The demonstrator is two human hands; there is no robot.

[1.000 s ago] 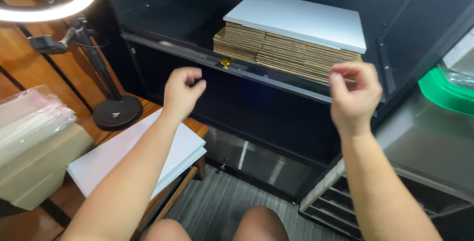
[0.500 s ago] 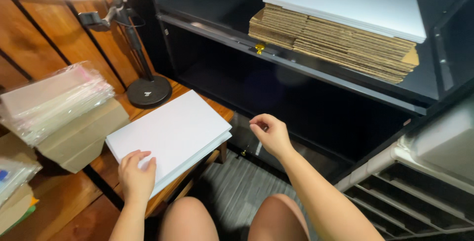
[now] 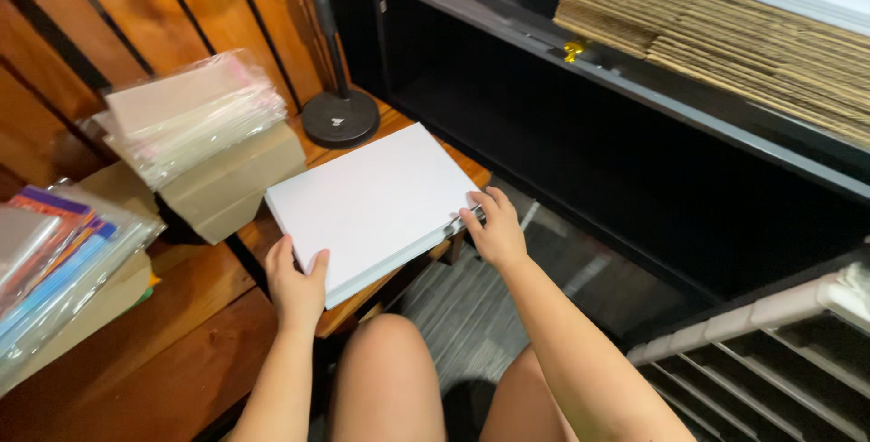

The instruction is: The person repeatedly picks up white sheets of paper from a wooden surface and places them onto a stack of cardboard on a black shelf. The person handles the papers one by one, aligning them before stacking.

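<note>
White stack (image 3: 372, 202) on the wooden table (image 3: 181, 351) is gripped at its near edge by left hand (image 3: 294, 288) and right hand (image 3: 494, 229), fingers closed on it; judged grasped, not yet lifted.

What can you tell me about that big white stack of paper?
The white stack is a flat, rectangular pile of plain sheets, neatly squared. It lies on a wooden table, its near corner overhanging the edge. The left hand grips its near-left corner; the right hand pinches its right edge. A black round lamp base stands just behind it.
</note>
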